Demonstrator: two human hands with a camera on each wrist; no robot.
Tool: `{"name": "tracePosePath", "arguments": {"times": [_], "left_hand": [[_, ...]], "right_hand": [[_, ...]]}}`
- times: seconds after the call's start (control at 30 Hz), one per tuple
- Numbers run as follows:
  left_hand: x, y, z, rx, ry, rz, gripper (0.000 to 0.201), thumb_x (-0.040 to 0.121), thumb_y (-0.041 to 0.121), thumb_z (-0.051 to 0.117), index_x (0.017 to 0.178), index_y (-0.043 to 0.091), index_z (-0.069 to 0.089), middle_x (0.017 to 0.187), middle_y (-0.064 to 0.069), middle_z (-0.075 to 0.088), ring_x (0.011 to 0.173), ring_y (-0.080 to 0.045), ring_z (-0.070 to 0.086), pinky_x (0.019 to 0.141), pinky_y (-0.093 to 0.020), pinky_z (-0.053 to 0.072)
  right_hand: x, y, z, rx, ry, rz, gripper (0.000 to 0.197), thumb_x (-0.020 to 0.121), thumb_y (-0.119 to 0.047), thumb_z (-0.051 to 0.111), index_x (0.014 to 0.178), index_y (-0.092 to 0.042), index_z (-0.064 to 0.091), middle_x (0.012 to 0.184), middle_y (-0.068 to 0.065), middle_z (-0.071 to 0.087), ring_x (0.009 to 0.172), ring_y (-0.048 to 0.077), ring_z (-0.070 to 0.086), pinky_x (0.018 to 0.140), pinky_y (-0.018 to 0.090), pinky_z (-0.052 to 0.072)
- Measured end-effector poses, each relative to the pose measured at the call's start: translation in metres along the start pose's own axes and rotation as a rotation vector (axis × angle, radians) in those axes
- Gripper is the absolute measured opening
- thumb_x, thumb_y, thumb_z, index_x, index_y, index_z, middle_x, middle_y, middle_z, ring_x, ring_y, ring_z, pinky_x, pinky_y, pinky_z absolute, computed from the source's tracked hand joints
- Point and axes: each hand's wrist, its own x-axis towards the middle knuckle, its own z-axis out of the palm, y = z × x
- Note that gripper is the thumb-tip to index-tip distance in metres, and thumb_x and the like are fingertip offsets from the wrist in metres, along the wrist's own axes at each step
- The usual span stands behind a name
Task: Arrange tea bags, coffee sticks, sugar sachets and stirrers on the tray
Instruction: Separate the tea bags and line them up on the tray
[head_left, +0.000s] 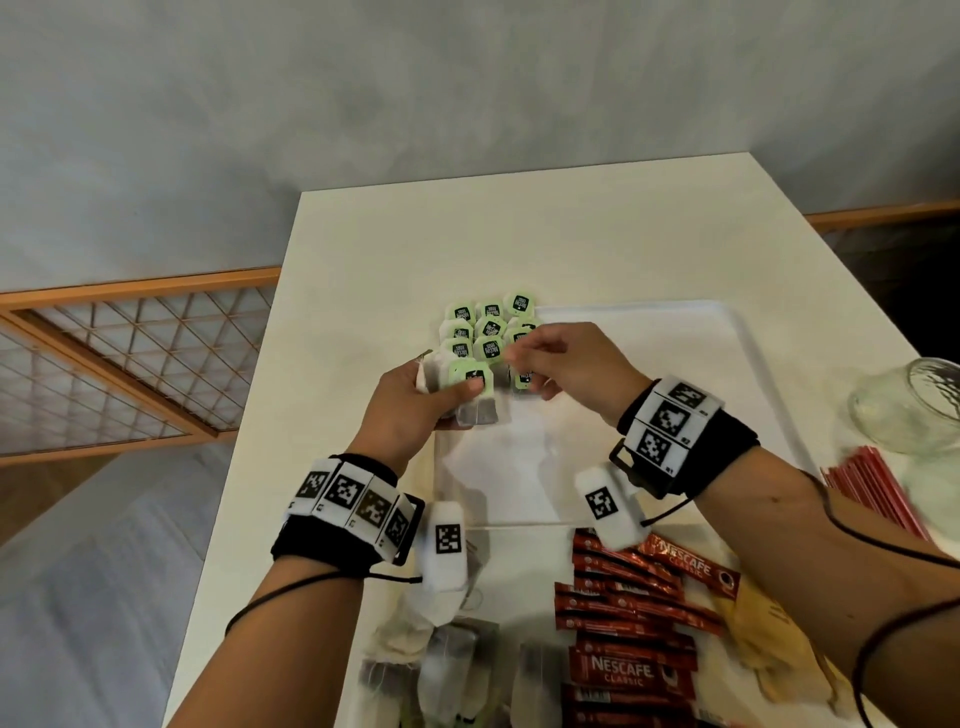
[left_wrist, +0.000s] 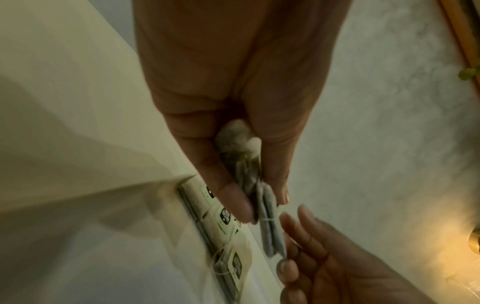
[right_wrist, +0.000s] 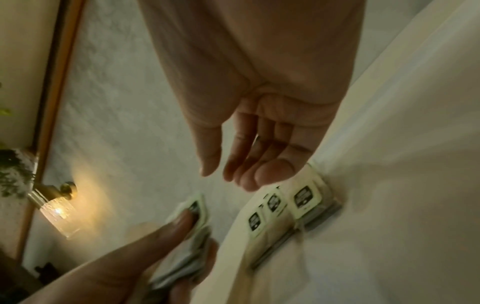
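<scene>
we hold a small stack of tea bags (head_left: 470, 400) in our left hand (head_left: 410, 410), thumb pressed on the green tag on top and fingers curled underneath, just above the near left corner of the rows already laid down. in the left wrist view the stack (left_wrist: 262, 203) sits pinched between thumb and fingers. our right hand (head_left: 569, 366) is just beside it, fingers loosely extended toward the stack; the head view suggests the fingertips are at a tea bag tag (head_left: 523, 378), but in the right wrist view the hand (right_wrist: 259, 144) looks relaxed and holds nothing we can make out, so we cannot tell whether it has a grip.

the laid tea bags (head_left: 488, 327) form neat rows of green tags at the far left corner of the white tray (head_left: 727, 332), which lies on the pale worktop (head_left: 363, 249). more loose tea bags (head_left: 447, 660) lie on the worktop near us, left of a pile of red coffee sticks (head_left: 628, 623). yellowish sugar sachets (head_left: 769, 639) are just right of the sticks. red stirrers (head_left: 872, 493) lie at the right edge, beside a glass jar (head_left: 909, 410) on its side.
</scene>
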Motion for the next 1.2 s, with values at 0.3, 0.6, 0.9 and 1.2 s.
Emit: {"name": "tracePosePath", "arguments": {"times": [0.3, 0.6, 0.9, 1.2], "left_hand": [[-0.008, 0.005, 0.006, -0.061, -0.011, -0.051, 0.019, 0.087, 0.014, 0.071, 0.104, 0.006, 0.069, 0.102, -0.013, 0.074, 0.089, -0.022, 0.071, 0.071, -0.034, 0.061], [-0.003, 0.012, -0.014, -0.058, 0.156, -0.01, 0.01, 0.089, 0.009, 0.068, 0.096, 0.003, 0.068, 0.09, -0.014, 0.07, 0.078, -0.027, 0.072, 0.068, -0.036, 0.062], [0.0, 0.009, -0.024, -0.056, 0.184, -0.005, 0.014, 0.089, 0.009, 0.068, 0.1, 0.001, 0.067, 0.089, -0.014, 0.069, 0.079, -0.029, 0.071, 0.067, -0.035, 0.061], [0.0, 0.002, -0.019, -0.018, 0.138, -0.015, 0.003, 0.088, 0.01, 0.069, 0.091, 0.009, 0.068, 0.087, -0.009, 0.069, 0.069, -0.016, 0.069, 0.063, -0.029, 0.06]], "right_hand": [[-0.009, 0.001, 0.005, 0.043, -0.064, -0.011, 0.007, 0.084, -0.009, 0.072, 0.083, -0.012, 0.066, 0.065, 0.002, 0.065, 0.054, 0.01, 0.061, 0.055, 0.022, 0.052], [-0.003, -0.006, -0.011, 0.023, -0.042, -0.008, 0.007, 0.089, -0.007, 0.066, 0.084, -0.008, 0.061, 0.067, 0.008, 0.064, 0.054, 0.013, 0.06, 0.051, 0.022, 0.051], [0.018, 0.009, 0.009, -0.335, -0.037, -0.012, 0.006, 0.082, -0.019, 0.075, 0.082, -0.014, 0.072, 0.071, -0.007, 0.065, 0.062, 0.007, 0.056, 0.054, 0.015, 0.04], [0.037, 0.016, 0.012, -0.423, 0.112, 0.001, 0.015, 0.079, -0.027, 0.078, 0.088, -0.015, 0.077, 0.082, -0.006, 0.068, 0.086, 0.013, 0.063, 0.076, 0.027, 0.049]]}}
